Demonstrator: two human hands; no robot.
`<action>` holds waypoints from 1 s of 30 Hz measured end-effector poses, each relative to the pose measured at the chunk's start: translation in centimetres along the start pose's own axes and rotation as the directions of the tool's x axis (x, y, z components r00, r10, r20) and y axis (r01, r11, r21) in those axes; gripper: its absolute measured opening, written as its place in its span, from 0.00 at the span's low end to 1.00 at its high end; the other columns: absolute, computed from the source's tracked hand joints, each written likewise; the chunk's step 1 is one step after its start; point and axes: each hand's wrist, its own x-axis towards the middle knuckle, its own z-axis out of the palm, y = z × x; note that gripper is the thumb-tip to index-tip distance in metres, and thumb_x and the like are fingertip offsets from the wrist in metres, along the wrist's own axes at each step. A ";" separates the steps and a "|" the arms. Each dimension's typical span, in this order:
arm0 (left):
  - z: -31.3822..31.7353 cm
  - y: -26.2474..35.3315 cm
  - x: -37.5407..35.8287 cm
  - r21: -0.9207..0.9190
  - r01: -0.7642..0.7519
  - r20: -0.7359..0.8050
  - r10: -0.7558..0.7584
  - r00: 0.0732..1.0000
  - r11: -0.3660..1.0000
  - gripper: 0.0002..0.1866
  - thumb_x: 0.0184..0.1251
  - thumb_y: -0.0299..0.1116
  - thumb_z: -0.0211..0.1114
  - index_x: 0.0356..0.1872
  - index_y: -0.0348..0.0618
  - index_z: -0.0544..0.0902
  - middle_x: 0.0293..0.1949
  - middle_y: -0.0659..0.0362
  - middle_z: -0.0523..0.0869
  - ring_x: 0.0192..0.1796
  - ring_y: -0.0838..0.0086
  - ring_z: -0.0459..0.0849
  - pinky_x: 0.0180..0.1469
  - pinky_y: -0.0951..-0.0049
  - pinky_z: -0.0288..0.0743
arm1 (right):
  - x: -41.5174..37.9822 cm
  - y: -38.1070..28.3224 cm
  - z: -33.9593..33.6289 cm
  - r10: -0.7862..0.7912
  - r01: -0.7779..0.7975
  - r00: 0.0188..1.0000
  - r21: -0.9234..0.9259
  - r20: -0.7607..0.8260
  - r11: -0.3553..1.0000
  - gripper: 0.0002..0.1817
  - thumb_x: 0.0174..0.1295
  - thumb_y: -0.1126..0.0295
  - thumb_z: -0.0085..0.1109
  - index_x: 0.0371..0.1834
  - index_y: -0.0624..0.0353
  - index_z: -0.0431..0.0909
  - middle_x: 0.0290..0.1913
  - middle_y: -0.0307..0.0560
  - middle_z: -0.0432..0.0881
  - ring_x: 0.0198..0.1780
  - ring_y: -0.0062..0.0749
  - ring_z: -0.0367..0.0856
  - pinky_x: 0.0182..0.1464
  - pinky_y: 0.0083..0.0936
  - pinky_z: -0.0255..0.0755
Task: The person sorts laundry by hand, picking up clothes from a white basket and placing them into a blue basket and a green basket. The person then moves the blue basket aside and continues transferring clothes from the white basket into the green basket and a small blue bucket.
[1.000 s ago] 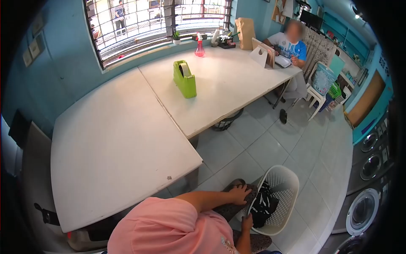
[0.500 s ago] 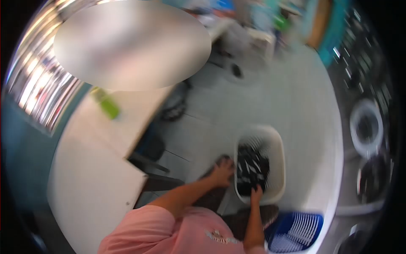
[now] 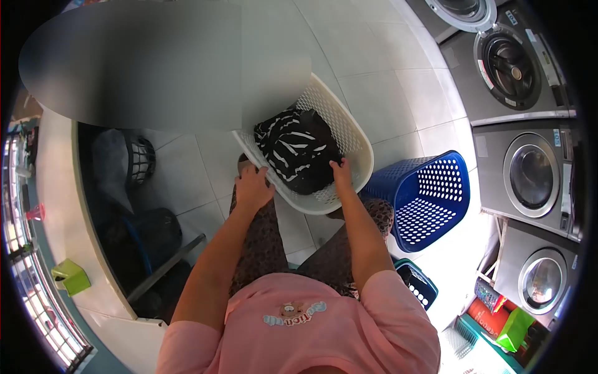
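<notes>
A white laundry basket (image 3: 361, 144) stands on the floor in front of my knees, tilted in the view. Inside it lies a heap of black clothing with white streaks (image 3: 293, 146). My left hand (image 3: 254, 189) is at the basket's near left rim, above my knee, with its fingers somewhat apart and its fingertips at the rim. My right hand (image 3: 341, 176) reaches over the near right rim, its fingers closed on the edge of the black clothing. Part of the basket's far left side is hidden by a blurred patch.
A blue basket (image 3: 405, 187) stands just right of the white one, with a smaller dark teal basket (image 3: 416, 283) nearer me. Front-loading machines (image 3: 531, 171) line the right side. On the left is a white table (image 3: 59, 206) with a green box (image 3: 71, 277); bags and a dark basket (image 3: 141, 159) sit beneath.
My view has swung round toward the machines and sharpened. My left hand has come from my knee to the basket's rim. My right hand stays at the black clothing.
</notes>
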 end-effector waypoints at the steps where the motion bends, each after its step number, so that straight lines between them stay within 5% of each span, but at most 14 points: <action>1: 0.0 0.1 0.1 -0.003 -0.003 0.018 0.003 1.000 1.000 0.26 0.42 0.44 0.61 0.47 0.50 0.72 0.46 0.54 0.68 0.52 0.60 0.64 0.48 0.56 0.61 | 0.8 0.3 0.0 0.065 -0.065 0.998 0.069 0.009 0.995 0.35 0.45 0.63 0.58 0.56 0.68 0.55 0.55 0.61 0.61 0.57 0.43 0.60 0.56 0.28 0.55; 6: -1.7 -0.7 0.0 -0.078 -0.021 -0.002 0.021 1.000 0.997 0.20 0.46 0.39 0.59 0.45 0.55 0.74 0.41 0.56 0.72 0.51 0.61 0.67 0.50 0.58 0.60 | 6.6 2.8 1.2 0.194 -0.215 0.973 0.196 0.122 0.957 0.39 0.45 0.59 0.60 0.57 0.68 0.53 0.55 0.60 0.60 0.58 0.40 0.59 0.58 0.25 0.51; 9: -2.8 -0.6 0.3 -0.109 -0.010 -0.001 0.010 1.000 0.994 0.17 0.45 0.36 0.61 0.41 0.55 0.77 0.42 0.58 0.73 0.52 0.63 0.67 0.50 0.59 0.61 | 8.6 2.0 1.8 0.138 -0.156 0.986 0.221 0.096 0.963 0.38 0.44 0.60 0.60 0.55 0.72 0.56 0.54 0.61 0.64 0.55 0.43 0.63 0.55 0.27 0.56; 12: -3.3 -0.5 0.9 -0.101 -0.009 0.000 0.009 1.000 0.995 0.16 0.44 0.35 0.61 0.39 0.56 0.78 0.41 0.58 0.73 0.51 0.64 0.67 0.51 0.59 0.60 | 10.5 1.8 2.4 0.150 -0.156 0.982 0.045 0.114 0.987 0.39 0.43 0.58 0.62 0.54 0.72 0.57 0.53 0.59 0.65 0.56 0.42 0.62 0.55 0.28 0.57; 15: -3.5 -0.3 1.6 -0.090 0.000 0.032 0.003 0.999 0.996 0.16 0.43 0.35 0.62 0.39 0.56 0.78 0.41 0.59 0.73 0.51 0.63 0.67 0.51 0.59 0.59 | 11.6 3.0 3.4 0.142 -0.151 0.938 0.002 0.316 0.989 0.44 0.43 0.56 0.62 0.59 0.68 0.50 0.59 0.56 0.57 0.59 0.37 0.57 0.59 0.27 0.52; 17: -3.9 -0.3 2.2 -0.078 0.003 0.041 0.000 0.999 0.997 0.16 0.43 0.35 0.62 0.38 0.56 0.78 0.40 0.58 0.73 0.51 0.63 0.67 0.51 0.59 0.59 | 13.1 7.9 5.4 -0.118 0.148 0.980 -0.192 0.161 0.970 0.41 0.44 0.56 0.61 0.59 0.65 0.53 0.56 0.55 0.62 0.56 0.39 0.61 0.56 0.27 0.57; 18: -3.9 -0.1 2.2 -0.073 0.000 0.047 0.003 0.999 0.997 0.15 0.43 0.35 0.62 0.38 0.55 0.78 0.40 0.58 0.73 0.51 0.63 0.67 0.51 0.59 0.59 | 12.5 8.0 5.9 -0.104 0.135 0.981 -0.192 0.162 0.972 0.41 0.44 0.56 0.61 0.59 0.65 0.53 0.56 0.55 0.62 0.56 0.39 0.61 0.56 0.27 0.57; 20: -3.6 -0.2 2.2 -0.066 0.015 0.070 -0.010 0.997 0.998 0.15 0.43 0.34 0.62 0.37 0.55 0.78 0.40 0.58 0.73 0.51 0.63 0.67 0.51 0.59 0.59 | 9.9 6.8 7.5 0.266 -0.368 0.880 0.212 0.395 0.905 0.34 0.43 0.61 0.60 0.53 0.66 0.62 0.48 0.54 0.69 0.50 0.39 0.68 0.52 0.29 0.60; 22: -3.7 -0.5 2.6 -0.056 0.022 0.072 -0.018 0.997 0.998 0.14 0.43 0.34 0.62 0.36 0.54 0.78 0.39 0.58 0.73 0.51 0.62 0.67 0.51 0.60 0.59 | 7.1 2.4 9.2 0.349 -0.448 0.808 0.109 0.475 0.887 0.31 0.44 0.64 0.57 0.53 0.65 0.62 0.46 0.50 0.70 0.47 0.35 0.69 0.49 0.27 0.62; 24: -3.8 -0.8 2.6 -0.020 0.076 0.046 -0.075 0.996 0.997 0.13 0.43 0.34 0.61 0.35 0.54 0.78 0.40 0.59 0.74 0.52 0.63 0.67 0.51 0.59 0.59 | 6.1 1.6 11.5 0.346 -0.547 0.587 0.045 0.732 0.836 0.29 0.43 0.67 0.56 0.53 0.63 0.63 0.45 0.46 0.72 0.45 0.33 0.69 0.48 0.25 0.63; 30: -4.1 -2.3 1.7 0.028 0.092 0.019 -0.093 0.996 0.995 0.14 0.45 0.36 0.60 0.36 0.52 0.78 0.42 0.60 0.75 0.51 0.64 0.68 0.51 0.61 0.61 | -1.2 -7.9 11.1 0.009 -0.479 0.633 0.382 0.774 0.790 0.30 0.41 0.68 0.57 0.52 0.62 0.64 0.46 0.44 0.72 0.46 0.31 0.70 0.49 0.25 0.62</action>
